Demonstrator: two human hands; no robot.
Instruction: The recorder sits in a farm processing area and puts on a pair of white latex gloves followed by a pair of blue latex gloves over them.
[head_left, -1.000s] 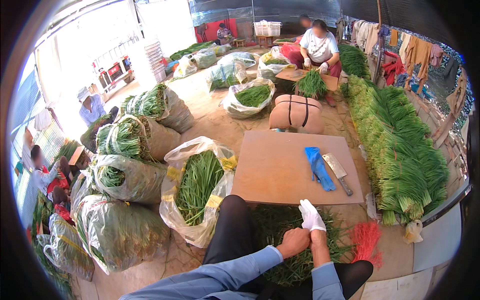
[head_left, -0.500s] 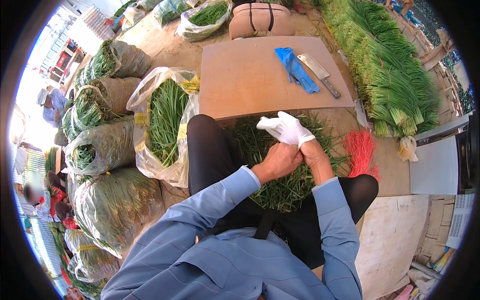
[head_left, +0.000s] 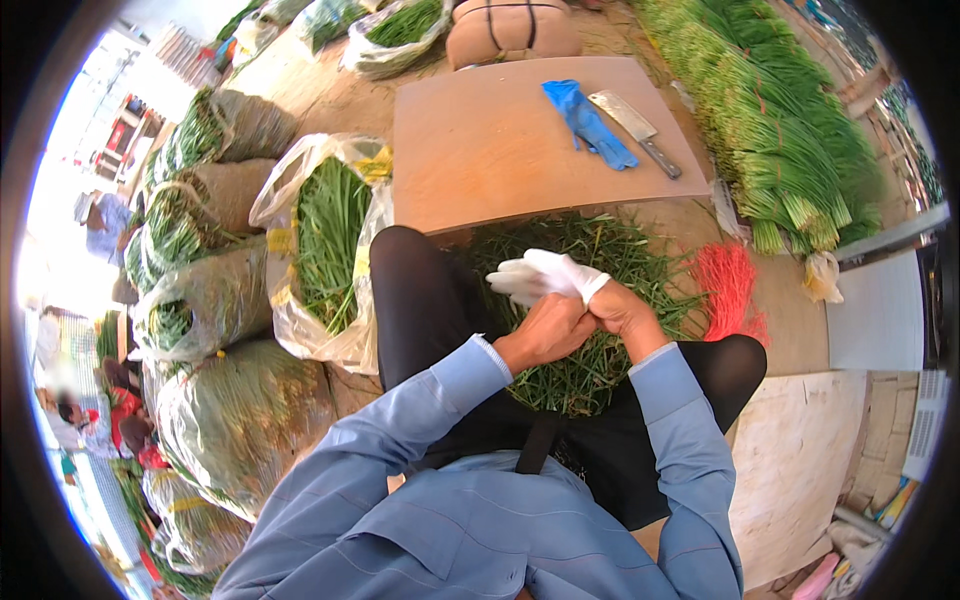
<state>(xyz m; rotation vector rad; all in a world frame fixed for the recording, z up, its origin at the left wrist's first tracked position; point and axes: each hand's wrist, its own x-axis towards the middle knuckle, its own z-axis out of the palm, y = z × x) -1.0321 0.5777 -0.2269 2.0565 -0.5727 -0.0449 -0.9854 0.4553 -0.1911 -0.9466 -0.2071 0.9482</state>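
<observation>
A white glove (head_left: 530, 274) covers the fingers and palm of my right hand (head_left: 582, 284), whose fingers stretch out to the left. My left hand (head_left: 546, 330) is closed on the glove's cuff near the right wrist; its fingertips are partly hidden. Both hands are over a heap of cut green leaves (head_left: 570, 385) between my bent knees. Beyond them lies a brown board (head_left: 470, 135), bearing a blue glove (head_left: 588, 125) and a cleaver (head_left: 628, 118) with a dark handle.
Bundled green stalks (head_left: 770, 140) line the right side. Red strands (head_left: 724, 285) lie by my right knee. An open plastic bag of greens (head_left: 335, 225) stands left, beside several stuffed bags (head_left: 240, 420). A tan cushion (head_left: 515, 35) sits behind the board. People (head_left: 105, 225) are at far left.
The gloved right hand has tilted, its fingers now pointing further left and lower. My left hand has shifted slightly left, still at the cuff. The whole view has moved a little.
</observation>
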